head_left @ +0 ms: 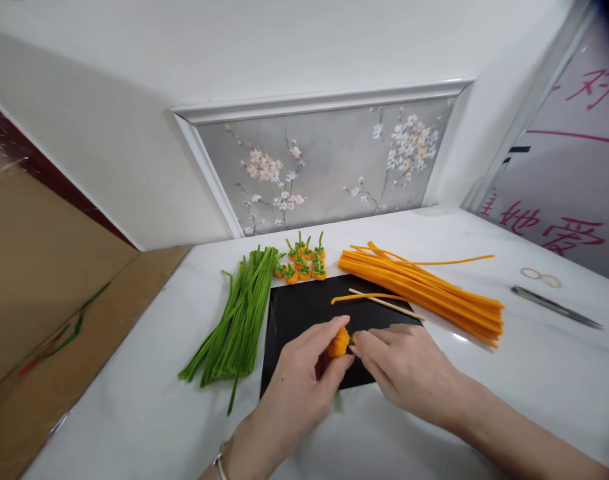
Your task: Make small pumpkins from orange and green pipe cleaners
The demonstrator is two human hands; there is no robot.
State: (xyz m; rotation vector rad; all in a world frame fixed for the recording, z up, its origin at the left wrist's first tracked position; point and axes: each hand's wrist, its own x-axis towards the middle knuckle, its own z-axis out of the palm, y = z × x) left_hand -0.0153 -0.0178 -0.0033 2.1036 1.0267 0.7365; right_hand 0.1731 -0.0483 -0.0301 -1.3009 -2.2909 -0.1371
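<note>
Head view: both hands up over the near part of the black mat (pixel 297 313), fingertips almost meeting. Left hand (pixel 301 373) comes in from the bottom edge, forearm angled up and right, back of hand to camera. Left grip closed on the orange piece (pixel 339 342), pinched between thumb below and fingers above. Bracelet (pixel 220 460) on that wrist. Right hand (pixel 411 363) comes in from the lower right corner, forearm slanting up and left, wrist fairly straight, knuckles up, fingers curled. Right grip closed on the green tip (pixel 352 341) at the right side of the orange piece, thumb and index pinching; exact contact mostly hidden by the fingers

Around them on the white tabletop (pixel 529 400): green stems (pixel 239 327) in a loose bundle left of the mat, orange stems (pixel 424 290) bundled to the right, one strand sticking out past the rest. Small orange-and-green pieces (pixel 304 261) grouped just beyond the mat's far edge. Thin stick (pixel 390 305) and a single orange strand (pixel 364 296) cross on the mat beyond the hands. Tweezers (pixel 557 307) and two rubber bands (pixel 541 277) far right. Blurred green bit (pixel 339 401) below the hands, can't tell what it is
</note>
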